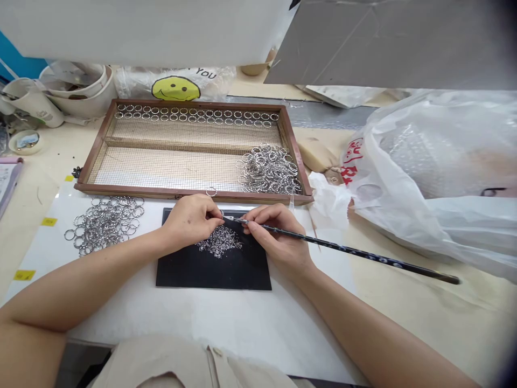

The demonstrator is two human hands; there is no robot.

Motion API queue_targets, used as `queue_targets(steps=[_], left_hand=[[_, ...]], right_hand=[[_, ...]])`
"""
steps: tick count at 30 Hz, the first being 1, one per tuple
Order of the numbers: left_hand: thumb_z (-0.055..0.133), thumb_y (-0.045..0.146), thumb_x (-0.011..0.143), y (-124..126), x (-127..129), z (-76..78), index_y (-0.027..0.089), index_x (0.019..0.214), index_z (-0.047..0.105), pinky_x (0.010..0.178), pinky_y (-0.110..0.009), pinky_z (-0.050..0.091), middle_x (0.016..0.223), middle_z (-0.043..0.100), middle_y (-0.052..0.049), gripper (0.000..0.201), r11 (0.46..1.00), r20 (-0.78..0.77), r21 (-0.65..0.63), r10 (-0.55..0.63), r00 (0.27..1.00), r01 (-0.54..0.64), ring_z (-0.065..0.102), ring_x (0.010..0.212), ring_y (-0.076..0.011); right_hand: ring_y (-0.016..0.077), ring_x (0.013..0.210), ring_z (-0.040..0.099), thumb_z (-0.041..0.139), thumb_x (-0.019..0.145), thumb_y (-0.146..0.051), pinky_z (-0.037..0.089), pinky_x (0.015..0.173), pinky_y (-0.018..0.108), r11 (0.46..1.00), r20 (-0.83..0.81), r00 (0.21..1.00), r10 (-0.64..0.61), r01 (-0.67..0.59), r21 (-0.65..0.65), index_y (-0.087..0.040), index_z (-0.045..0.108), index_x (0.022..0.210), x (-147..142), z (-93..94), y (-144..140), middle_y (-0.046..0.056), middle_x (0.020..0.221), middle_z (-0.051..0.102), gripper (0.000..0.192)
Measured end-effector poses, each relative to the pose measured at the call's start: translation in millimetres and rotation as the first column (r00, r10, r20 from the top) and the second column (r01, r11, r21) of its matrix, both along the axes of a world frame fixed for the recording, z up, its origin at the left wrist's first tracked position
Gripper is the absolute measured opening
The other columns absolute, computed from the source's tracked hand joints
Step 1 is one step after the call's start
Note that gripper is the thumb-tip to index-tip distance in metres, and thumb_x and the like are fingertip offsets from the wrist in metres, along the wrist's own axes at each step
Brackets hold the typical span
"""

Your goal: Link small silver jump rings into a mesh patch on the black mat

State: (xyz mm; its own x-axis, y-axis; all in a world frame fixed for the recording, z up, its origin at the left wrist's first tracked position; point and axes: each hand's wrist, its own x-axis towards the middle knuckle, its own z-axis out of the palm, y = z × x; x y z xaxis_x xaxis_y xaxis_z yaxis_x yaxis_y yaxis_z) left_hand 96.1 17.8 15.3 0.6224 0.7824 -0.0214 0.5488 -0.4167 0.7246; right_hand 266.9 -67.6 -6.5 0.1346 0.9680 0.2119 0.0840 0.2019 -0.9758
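My right hand (278,229) is closed around a slim brush (355,250) with a long, dark, patterned handle. Its pale tip points left, right at the fingertips of my left hand (191,218). Those fingers are pinched on a small silver ring (222,214), mostly hidden by them. Under both hands lies a black mat (214,275) with a heap of tiny shiny stones or beads (220,241). To the left, a pile of silver rings (107,223) rests on the white sheet.
Beyond the mat stands a wood-framed mesh tray (194,191), with rings lined up at its back and a ring heap (269,170) at right. A plastic bag (436,188) bulges at right. Cups (34,102) and a smiley-printed bag (175,86) sit at the back.
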Motion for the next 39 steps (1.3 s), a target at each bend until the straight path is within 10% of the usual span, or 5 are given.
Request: queue_targets(steps=[39], left_hand=[[0.067,0.017,0.072,0.1,-0.5,1.0,0.018,0.061,0.067,0.061,-0.025,0.042,0.069,0.067,0.001,0.011,1.000,-0.025,0.012,-0.013,1.000,0.013,0.059,0.067,-0.0120]], right_hand=[[0.0148,0.066,0.059,0.060,0.081,-0.019,0.049,0.063,0.035,1.000,0.017,1.000,-0.002,0.002,0.010,-0.023,0.049,0.075,-0.9,-0.4,0.3,-0.001,0.073,0.059,0.013]])
